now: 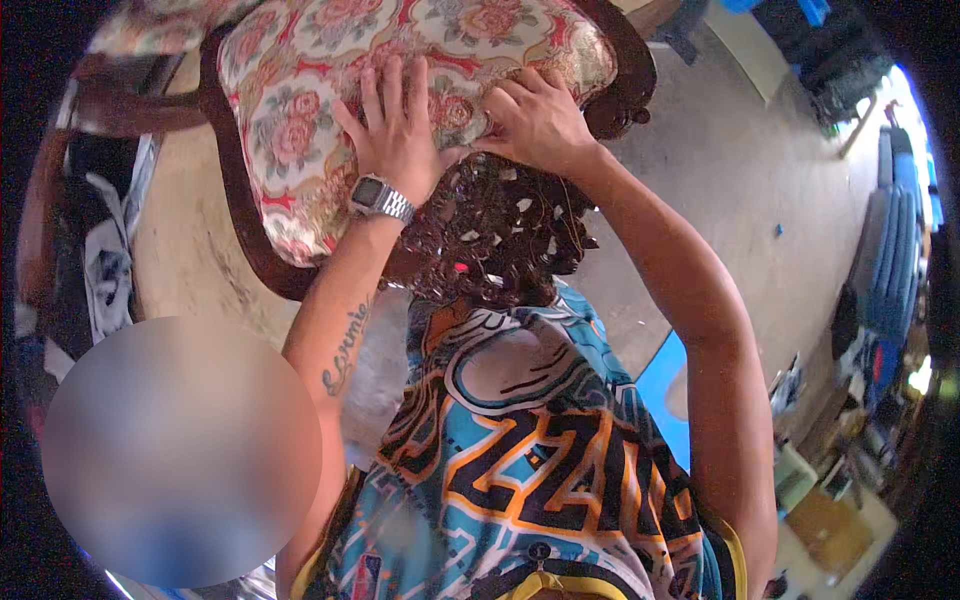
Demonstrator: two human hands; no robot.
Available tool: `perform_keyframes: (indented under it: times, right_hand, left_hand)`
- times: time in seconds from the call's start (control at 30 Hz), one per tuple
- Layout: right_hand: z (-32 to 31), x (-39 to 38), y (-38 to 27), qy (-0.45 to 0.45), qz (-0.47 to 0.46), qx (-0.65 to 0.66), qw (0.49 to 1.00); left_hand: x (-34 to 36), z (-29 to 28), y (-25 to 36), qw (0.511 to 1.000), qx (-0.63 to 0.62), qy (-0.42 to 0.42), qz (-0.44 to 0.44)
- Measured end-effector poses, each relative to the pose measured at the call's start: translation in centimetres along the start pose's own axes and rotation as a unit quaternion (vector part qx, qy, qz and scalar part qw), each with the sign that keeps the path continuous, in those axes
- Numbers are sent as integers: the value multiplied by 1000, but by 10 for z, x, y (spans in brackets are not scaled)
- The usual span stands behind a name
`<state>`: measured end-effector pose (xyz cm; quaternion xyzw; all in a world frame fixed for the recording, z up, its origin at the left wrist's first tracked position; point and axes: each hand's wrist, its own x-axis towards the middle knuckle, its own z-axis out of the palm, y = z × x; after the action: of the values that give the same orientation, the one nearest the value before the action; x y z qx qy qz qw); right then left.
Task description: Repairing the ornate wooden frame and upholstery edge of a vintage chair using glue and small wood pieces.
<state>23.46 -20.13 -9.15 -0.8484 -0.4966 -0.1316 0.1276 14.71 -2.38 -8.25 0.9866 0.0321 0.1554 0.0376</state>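
"Where to find the left hand [397, 140]?"

"In the upper middle of the frame, released, laid flat on the floral upholstery [300, 110] with fingers spread. Around its wrist, a silver watch [370, 193]."

"And the right hand [540, 120]?"

"Just to the right, on the same fabric, with fingers curled. Pressing or pinching? Cannot tell."

"And the upholstery itself?"

"Across the top of the frame, in roses on a pale ground, with a dark wooden border [240, 190] along the left. Directly below the hands, near the centre, a glossy brown carved piece [490, 225] with pale flecks."

"Anything farther out?"

"At the right edge, a blue stack [885, 240]; at lower centre, a patterned jersey [540, 420]."
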Motion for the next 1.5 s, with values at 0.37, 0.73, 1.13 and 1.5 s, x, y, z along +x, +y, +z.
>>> perform_keyframes:
  times: [0.37, 0.73, 1.13, 1.5]
  right_hand:
    - [2, 2, 1, 30, -23, -49, 998]
    - [-13, 5, -6, 95, 77, 85, 989]
    - [-282, -330, 22, 330, 432, 587, 600]
    - [-455, -646, -418, 657, 678, 162, 287]
  left_hand:
    - [-10, -3, 1, 998, 24, 53, 27]
    - [4, -18, 0, 994, 45, -63, 73]
    - [23, -6, -14, 990, -10, -59, 127]
    - [25, 7, -22, 981, 23, -81, 173]
